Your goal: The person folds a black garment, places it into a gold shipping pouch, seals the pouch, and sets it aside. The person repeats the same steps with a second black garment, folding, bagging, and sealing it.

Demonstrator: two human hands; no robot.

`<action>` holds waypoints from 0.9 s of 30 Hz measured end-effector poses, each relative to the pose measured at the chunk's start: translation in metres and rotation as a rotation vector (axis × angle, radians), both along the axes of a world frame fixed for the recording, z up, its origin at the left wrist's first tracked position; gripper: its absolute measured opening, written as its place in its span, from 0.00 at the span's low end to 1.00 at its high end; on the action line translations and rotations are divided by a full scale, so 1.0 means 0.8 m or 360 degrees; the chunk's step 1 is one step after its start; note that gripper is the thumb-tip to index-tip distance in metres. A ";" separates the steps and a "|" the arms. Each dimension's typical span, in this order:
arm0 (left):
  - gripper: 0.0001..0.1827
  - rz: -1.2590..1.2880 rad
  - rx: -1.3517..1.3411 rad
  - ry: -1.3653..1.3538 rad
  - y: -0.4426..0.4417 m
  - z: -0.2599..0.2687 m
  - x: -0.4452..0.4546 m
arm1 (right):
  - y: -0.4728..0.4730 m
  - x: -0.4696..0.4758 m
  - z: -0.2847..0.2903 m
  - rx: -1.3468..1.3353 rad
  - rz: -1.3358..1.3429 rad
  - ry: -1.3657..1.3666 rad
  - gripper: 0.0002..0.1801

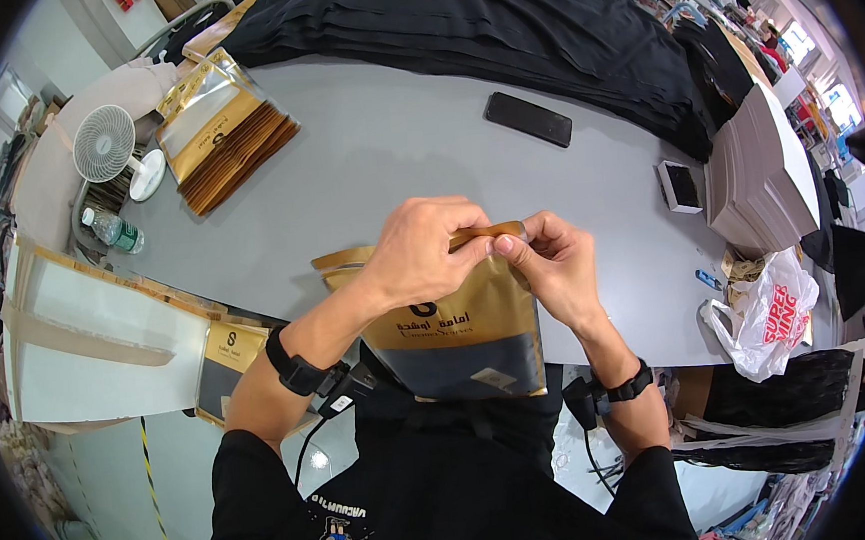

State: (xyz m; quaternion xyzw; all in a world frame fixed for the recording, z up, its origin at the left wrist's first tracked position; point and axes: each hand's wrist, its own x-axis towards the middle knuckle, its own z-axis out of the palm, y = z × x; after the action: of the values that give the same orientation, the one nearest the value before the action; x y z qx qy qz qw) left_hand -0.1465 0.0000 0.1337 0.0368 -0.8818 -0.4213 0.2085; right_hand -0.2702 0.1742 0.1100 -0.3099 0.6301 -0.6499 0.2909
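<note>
Both hands pinch the top edge of a gold plastic bag [476, 357], which bears printed writing and has dark contents in its lower part. My left hand [431, 251] grips the edge near its middle, thumb and fingers closed on it. Close beside it, thumb tip almost touching the other, my right hand [552, 261] holds the bag's top right corner. The bag hangs at the table's near edge, against the front of my black shirt. Its top left corner sticks out free to the left of my left hand. The palms' inner sides are hidden.
On the grey table [394, 152] lie a stack of gold bags [228, 141], a black phone [529, 119], a small white box [679, 186] and piled black fabric [461, 27]. A fan [105, 145] and bottle [115, 229] stand left; a cardboard stack [760, 172] and plastic bag [770, 314] sit right.
</note>
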 end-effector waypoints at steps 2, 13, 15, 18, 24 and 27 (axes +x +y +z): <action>0.09 -0.0015 -0.0091 -0.0048 -0.003 -0.001 0.002 | 0.002 0.001 -0.003 -0.0069 -0.0055 -0.0012 0.09; 0.11 0.0138 -0.0752 -0.0140 -0.070 -0.026 0.080 | 0.045 -0.030 -0.009 -0.0242 -0.0370 0.0106 0.10; 0.10 0.0164 -0.0797 -0.0130 -0.079 -0.031 0.094 | 0.046 -0.033 -0.012 -0.0253 -0.0423 0.0102 0.10; 0.10 0.0245 -0.0801 -0.0070 -0.084 -0.046 0.103 | 0.039 -0.038 -0.018 -0.0101 -0.0498 0.0007 0.10; 0.08 0.0629 -0.0497 0.0047 -0.090 -0.073 0.098 | 0.011 -0.045 -0.043 0.0030 -0.0145 -0.0126 0.15; 0.12 0.0871 -0.0185 0.0230 -0.085 -0.078 0.099 | 0.003 -0.038 -0.046 0.0242 -0.0007 -0.0135 0.18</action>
State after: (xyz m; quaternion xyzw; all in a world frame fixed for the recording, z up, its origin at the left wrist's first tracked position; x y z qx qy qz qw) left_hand -0.0675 -0.0681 0.0711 0.2314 -0.8446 -0.2996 0.3785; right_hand -0.3003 0.1766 0.0735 -0.2576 0.6654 -0.6134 0.3386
